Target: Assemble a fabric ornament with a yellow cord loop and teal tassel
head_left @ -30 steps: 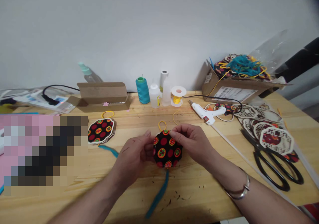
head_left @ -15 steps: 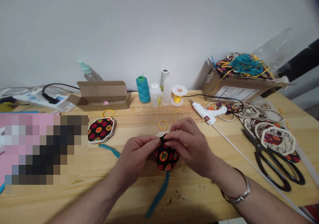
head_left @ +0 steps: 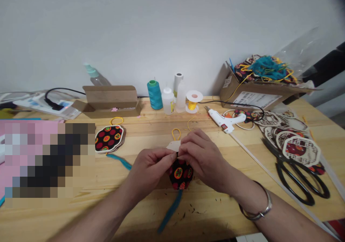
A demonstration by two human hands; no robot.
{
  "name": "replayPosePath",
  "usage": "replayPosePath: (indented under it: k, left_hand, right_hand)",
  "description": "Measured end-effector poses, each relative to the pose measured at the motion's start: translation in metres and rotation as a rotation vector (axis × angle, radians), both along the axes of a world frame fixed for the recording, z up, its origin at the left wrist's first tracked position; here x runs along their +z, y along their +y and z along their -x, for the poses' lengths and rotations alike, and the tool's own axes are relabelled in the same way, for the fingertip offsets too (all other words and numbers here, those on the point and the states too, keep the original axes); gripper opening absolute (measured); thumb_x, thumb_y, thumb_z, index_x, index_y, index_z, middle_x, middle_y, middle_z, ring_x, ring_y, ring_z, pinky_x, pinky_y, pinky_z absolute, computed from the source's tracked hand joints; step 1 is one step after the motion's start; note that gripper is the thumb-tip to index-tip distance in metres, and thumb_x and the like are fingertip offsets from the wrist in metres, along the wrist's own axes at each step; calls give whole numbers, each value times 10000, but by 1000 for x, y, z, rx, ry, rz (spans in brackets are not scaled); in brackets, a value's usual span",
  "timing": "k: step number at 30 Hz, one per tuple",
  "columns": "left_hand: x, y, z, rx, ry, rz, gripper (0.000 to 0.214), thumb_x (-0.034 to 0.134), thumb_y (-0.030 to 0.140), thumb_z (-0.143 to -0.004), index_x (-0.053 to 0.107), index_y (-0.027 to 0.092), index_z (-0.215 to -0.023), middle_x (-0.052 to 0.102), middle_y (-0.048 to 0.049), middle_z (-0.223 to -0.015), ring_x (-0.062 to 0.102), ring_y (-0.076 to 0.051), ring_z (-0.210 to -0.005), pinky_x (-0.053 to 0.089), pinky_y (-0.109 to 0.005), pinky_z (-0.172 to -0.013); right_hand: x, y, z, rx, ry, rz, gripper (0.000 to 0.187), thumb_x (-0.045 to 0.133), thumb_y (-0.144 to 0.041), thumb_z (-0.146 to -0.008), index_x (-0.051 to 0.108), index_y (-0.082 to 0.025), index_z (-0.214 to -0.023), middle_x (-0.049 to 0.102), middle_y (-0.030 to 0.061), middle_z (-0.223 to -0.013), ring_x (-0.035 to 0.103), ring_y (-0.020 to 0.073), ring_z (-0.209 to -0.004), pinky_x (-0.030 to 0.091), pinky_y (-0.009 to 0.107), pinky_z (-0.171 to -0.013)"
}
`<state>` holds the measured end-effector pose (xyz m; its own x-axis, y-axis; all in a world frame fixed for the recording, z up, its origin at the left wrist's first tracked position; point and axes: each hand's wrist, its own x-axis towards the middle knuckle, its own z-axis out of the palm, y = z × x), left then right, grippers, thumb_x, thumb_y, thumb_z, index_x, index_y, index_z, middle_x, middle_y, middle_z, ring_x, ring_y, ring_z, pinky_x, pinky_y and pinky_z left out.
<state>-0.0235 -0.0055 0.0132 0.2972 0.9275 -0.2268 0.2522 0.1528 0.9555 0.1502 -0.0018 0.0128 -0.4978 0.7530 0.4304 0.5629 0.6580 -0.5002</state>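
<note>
Near the middle of the table, my left hand (head_left: 153, 164) and my right hand (head_left: 201, 156) pinch the top edge of a black fabric piece (head_left: 179, 173) with red and orange flower prints. Thumbs and fingertips meet there and hide the exact grip. Behind the fabric shows a pale backing (head_left: 174, 146), with a yellow cord loop (head_left: 176, 133) rising from its top. A teal tassel (head_left: 171, 213) hangs below toward me. To the left lies a stack of matching fabric-covered pendants (head_left: 109, 138), with its own yellow loop and teal tassel.
Along the wall stand an open cardboard box (head_left: 110, 103), a teal thread cone (head_left: 154, 95), small bottles (head_left: 168, 102) and a yellow cord spool (head_left: 192, 103). On the right are a glue gun (head_left: 225, 120), black scissors (head_left: 295, 177), fretwork pieces (head_left: 302, 150) and a filled carton (head_left: 253, 98).
The fabric's top edge has come down a little, showing more of the pale backing. Both hands stay pinched at it, my left slightly lower. The view has shifted slightly.
</note>
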Motion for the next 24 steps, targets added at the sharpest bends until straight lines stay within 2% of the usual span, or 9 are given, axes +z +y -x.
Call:
replayPosePath:
  k: [6, 10, 13, 16, 18, 19, 21, 24]
  left_hand:
    - [-1, 1, 1, 51, -63, 56, 188, 578, 289, -745, 707, 169, -677, 627, 4, -596, 508, -129, -582, 379, -216, -558]
    - [-2, 2, 2, 104, -195, 129, 174, 590, 269, -738, 688, 152, -655, 599, 12, -560, 458, -98, -529, 348, -201, -509]
    - [-4, 4, 4, 137, -252, 173, 160, 608, 274, -729, 692, 152, -666, 608, 13, -572, 475, -98, -535, 355, -202, -515]
    - [-6, 6, 4, 183, -271, 216, 143, 629, 279, -718, 707, 159, -719, 642, 1, -618, 516, -111, -567, 376, -208, -537]
    - [-7, 6, 4, 208, -285, 238, 138, 639, 277, -712, 712, 163, -741, 646, 2, -616, 525, -112, -570, 381, -208, -536]
    - [-7, 6, 4, 211, -293, 248, 139, 640, 278, -711, 713, 164, -745, 645, 2, -613, 530, -114, -572, 383, -209, -534]
    - [-7, 6, 4, 204, -304, 265, 147, 638, 285, -715, 714, 165, -752, 645, 2, -612, 540, -121, -576, 387, -214, -530]
    - [-7, 5, 4, 187, -308, 268, 148, 641, 289, -714, 710, 163, -751, 646, 3, -619, 526, -111, -562, 383, -209, -521]
  right_hand:
    - [0, -1, -1, 17, 0, -19, 160, 437, -171, -859, 547, -167, -743, 575, 52, -793, 445, 179, -818, 380, 345, -755]
    - [19, -7, -5, 144, 141, 109, 121, 485, -173, -847, 542, -177, -740, 581, 23, -769, 479, 144, -798, 407, 310, -769]
    - [38, -15, -10, 366, 225, 341, 119, 509, -159, -837, 549, -192, -729, 589, 2, -789, 529, 99, -819, 433, 237, -796]
    - [46, -24, -15, 673, 205, 615, 276, 458, -213, -864, 503, -212, -592, 626, -5, -764, 577, 71, -801, 452, 180, -796]
    - [43, -27, -18, 903, 309, 691, 425, 493, -423, -818, 415, -230, -447, 619, -8, -636, 601, 79, -720, 480, 149, -686]
    - [41, -27, -19, 962, 364, 728, 469, 518, -524, -761, 397, -238, -410, 599, -9, -568, 602, 83, -659, 484, 141, -621]
    - [37, -27, -22, 974, 436, 780, 510, 518, -635, -689, 402, -243, -383, 564, -9, -492, 586, 85, -569, 479, 141, -549]
    - [36, -22, -23, 810, 339, 771, 444, 436, -503, -829, 529, -210, -509, 626, 23, -643, 603, 92, -665, 485, 179, -640]
